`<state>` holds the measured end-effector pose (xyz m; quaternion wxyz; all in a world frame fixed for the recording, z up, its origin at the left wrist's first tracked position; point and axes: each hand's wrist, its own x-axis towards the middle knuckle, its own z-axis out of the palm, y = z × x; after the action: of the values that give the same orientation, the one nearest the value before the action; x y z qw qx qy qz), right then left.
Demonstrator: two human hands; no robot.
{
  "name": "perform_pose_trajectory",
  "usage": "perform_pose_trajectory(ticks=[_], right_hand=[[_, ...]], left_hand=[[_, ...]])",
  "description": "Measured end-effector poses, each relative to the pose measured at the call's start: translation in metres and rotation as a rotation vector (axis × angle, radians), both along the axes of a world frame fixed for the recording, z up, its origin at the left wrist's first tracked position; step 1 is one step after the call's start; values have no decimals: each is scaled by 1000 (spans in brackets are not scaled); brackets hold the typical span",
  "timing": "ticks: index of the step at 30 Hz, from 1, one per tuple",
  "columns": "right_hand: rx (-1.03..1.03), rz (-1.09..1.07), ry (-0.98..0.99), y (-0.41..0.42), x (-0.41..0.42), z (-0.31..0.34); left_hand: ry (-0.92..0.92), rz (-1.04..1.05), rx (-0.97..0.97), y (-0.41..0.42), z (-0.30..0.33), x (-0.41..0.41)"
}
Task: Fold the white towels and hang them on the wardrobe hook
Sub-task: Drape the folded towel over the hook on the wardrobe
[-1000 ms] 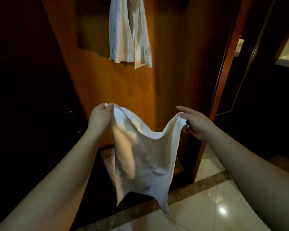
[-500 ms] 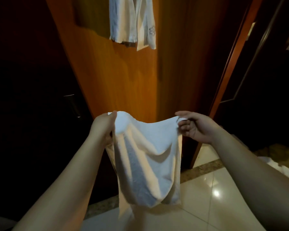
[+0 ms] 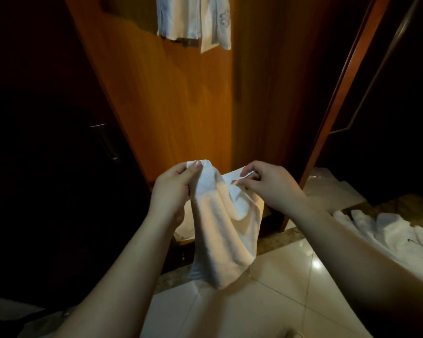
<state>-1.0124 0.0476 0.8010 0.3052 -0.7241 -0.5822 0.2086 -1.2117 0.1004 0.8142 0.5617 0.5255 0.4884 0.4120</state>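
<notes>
Two hands hold one white towel (image 3: 224,223) in front of us. Our left hand (image 3: 174,189) grips a top corner, thumb pressed over the cloth; our right hand (image 3: 269,185) pinches the other top corner between curled fingers, close beside the left. The towel droops between them above the tiled floor (image 3: 286,284). Beyond it stands the wooden wardrobe panel (image 3: 181,106), where hung towels (image 3: 193,20) dangle at the top. More white towels (image 3: 388,230) lie heaped on the floor at our right.
</notes>
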Motion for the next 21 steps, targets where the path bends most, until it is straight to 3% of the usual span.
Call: perform_pose_trajectory(ticks=[9, 13, 18, 21], right_hand=[[15, -141, -296, 9, 28, -3], [60, -10, -392, 7, 34, 4], [179, 249, -169, -4, 29, 22], [167, 277, -112, -7, 17, 31]], left_hand=[[-26, -7, 8, 4, 0, 4], [-16, 13, 7, 8, 1, 6], [-38, -18, -24, 5, 2, 16], [-36, -69, -1, -1, 4, 23]])
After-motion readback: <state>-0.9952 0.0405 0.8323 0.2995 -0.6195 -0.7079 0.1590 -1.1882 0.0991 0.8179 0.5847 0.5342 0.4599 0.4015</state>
